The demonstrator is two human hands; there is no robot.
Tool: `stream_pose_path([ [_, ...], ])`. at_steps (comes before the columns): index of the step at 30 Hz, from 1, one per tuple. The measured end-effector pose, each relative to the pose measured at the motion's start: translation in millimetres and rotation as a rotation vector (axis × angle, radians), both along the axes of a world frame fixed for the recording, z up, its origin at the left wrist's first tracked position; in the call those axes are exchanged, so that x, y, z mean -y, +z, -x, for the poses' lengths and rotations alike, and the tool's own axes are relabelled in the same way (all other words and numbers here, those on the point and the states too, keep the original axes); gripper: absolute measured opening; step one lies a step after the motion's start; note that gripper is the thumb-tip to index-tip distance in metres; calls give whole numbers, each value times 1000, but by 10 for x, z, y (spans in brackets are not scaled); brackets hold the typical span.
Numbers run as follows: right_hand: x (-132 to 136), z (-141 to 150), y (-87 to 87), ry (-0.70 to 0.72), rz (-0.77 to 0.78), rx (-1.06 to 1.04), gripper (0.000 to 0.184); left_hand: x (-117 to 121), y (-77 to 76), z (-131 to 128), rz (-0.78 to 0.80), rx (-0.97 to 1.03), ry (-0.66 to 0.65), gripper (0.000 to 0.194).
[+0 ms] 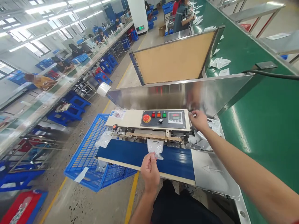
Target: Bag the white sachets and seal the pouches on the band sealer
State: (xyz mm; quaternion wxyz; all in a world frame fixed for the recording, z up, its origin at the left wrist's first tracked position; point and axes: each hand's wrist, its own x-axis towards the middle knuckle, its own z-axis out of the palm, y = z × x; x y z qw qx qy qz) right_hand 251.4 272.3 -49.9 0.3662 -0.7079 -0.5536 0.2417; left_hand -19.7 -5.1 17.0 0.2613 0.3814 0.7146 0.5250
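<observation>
A small clear plastic bag [156, 147] lies on the blue belt [130, 154] of a band sealing machine [134, 119], its upper edge under the machine's sealing bar. At the bag's lower corner my left hand [150, 171] is closed, thumb and fingertips pinched on it. My right hand [199, 120] is beside the right end of the control panel [165, 119], fingers pinched together. Whatever is between them is too small to make out. Below that hand, more plastic bags [202, 140] are piled behind the metal side plate [215, 169].
A blue basket [80, 165] stands under the machine's left end, with a bag [104, 140] hanging above it. A steel panel [163, 93] rises behind the machine. To the right runs a green conveyor [268, 124]. People sit along a bench at left.
</observation>
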Motion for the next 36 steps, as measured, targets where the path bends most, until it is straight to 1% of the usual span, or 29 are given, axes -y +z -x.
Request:
stream_pose_path([
  [1, 155, -55, 56, -5, -102, -45, 27, 3, 1, -64, -23, -18, -60, 41],
  [3, 564, -173, 215, -32, -293, -144, 35, -16, 1, -235, -64, -44, -190, 35],
  [4, 805, -220, 310, -55, -357, -169, 38, -39, 2, -340, -81, -52, -254, 33],
  [6, 1311, -261, 497, -134, -389, -183, 42, -108, 10, -578, -108, -63, -367, 33],
  [8, 1783, -225, 638, -177, -316, -217, 46, -198, 21, -828, -126, -65, -473, 39],
  [10, 2153, -145, 707, -191, -191, -315, 52, -288, 24, -1052, -137, -46, -576, 47],
  [11, 2290, -108, 716, -191, -127, -392, 55, -327, 20, -1142, -131, -25, -621, 45],
  [13, 2478, -76, 698, -186, -29, -580, 58, -385, 7, -1265, -87, 37, -682, 39],
  [14, 2539, -85, 680, -180, 2, -670, 57, -402, 0, -1296, -50, 71, -690, 42],
  [16, 2620, -144, 637, -154, 57, -797, 57, -409, -8, -1309, 20, 135, -675, 52],
  [17, 2648, -182, 614, -132, 93, -827, 58, -402, -8, -1297, 47, 165, -663, 56],
  [19, 2683, -248, 567, -81, 177, -829, 61, -374, -3, -1259, 83, 218, -654, 57],
  [21, 2684, -286, 515, -52, 229, -791, 57, -351, -15, -1224, 98, 247, -659, 54],
  [23, 2641, -296, 460, -97, 251, -774, 53, -364, -71, -1201, 135, 259, -638, 51],
  [24, 2602, -291, 432, -137, 272, -789, 52, -389, -118, -1194, 175, 281, -599, 50],
  [27, 2433, -206, 350, -247, 361, -918, 48, -529, -301, -1161, 321, 452, -390, 49],
  [29, 2303, -87, 304, -269, 413, -1002, 45, -642, -407, -1105, 361, 582, -261, 52],
  [30, 2238, -18, 284, -266, 434, -1020, 45, -693, -442, -1059, 365, 625, -216, 54],
  [31, 2172, 45, 268, -250, 461, -1021, 44, -737, -465, -1000, 366, 652, -184, 55],
  [33, 2021, 122, 244, -161, 527, -978, 42, -793, -473, -845, 364, 677, -155, 58],
  [35, 1806, 93, 222, -68, 565, -887, 40, -795, -448, -651, 349, 695, -194, 58],
  [36, 1662, 41, 208, -60, 546, -813, 40, -772, -428, -545, 335, 692, -207, 57],
])
